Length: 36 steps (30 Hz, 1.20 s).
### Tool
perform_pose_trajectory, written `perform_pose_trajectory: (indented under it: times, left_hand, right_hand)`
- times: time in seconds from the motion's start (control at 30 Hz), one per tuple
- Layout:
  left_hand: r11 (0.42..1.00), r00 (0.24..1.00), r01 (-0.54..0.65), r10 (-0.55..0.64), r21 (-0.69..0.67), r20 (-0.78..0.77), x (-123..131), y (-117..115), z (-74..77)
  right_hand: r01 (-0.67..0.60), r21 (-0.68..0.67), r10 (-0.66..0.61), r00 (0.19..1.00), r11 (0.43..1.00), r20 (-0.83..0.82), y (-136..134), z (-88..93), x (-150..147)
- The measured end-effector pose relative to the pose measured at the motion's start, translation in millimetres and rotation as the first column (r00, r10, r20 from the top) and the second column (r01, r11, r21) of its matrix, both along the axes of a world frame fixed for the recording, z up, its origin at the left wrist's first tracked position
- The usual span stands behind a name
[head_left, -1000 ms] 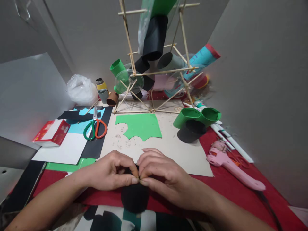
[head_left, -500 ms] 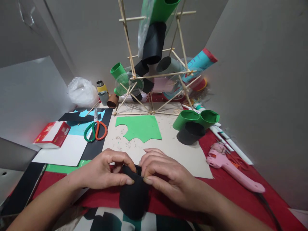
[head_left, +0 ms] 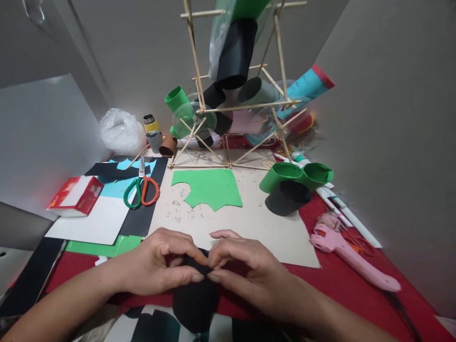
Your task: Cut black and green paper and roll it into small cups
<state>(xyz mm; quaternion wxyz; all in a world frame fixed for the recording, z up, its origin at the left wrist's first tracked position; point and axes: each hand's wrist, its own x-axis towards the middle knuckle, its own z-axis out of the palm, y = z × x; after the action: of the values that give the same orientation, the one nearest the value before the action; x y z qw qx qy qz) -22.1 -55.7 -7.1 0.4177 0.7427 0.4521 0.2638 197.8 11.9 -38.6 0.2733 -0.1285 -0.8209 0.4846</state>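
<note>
Pinch by left hand and right hand on black, rounded, paper-like piece; possible creasing from uneven finger pressure.

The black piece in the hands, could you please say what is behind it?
Beyond the black piece, a green sheet lies on a board. It, the left hand and right hand hide anything directly behind.
</note>
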Motion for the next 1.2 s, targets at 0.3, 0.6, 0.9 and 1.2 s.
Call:
perform_pose_trajectory:
  times: [0.3,0.6,0.9,1.2]
  left_hand:
    - [0.957,0.986,-0.029,0.074,-0.289,0.147,-9,4,-1.8]
    - [0.917,0.949,-0.025,0.147,-0.398,0.278,6,2,-10.2]
    - [1.000,0.988,-0.004,0.006,-0.009,0.154,-3,11,-9.8]
    - [0.997,0.958,-0.033,0.053,-0.076,0.282,-5,1,-14.8]
  right_hand:
    - [-0.022,0.007,0.022,1.000,1.000,0.016,0,0.4,-1]
    - [0.088,-0.061,-0.088,0.996,0.994,0.009,-7,-14.0,-7]
    - [0.072,-0.195,-0.079,0.997,0.978,-0.027,-6,-3.9,-5]
    - [0.068,-0.105,-0.082,0.987,0.992,-0.137,-4,-6.1,-5]
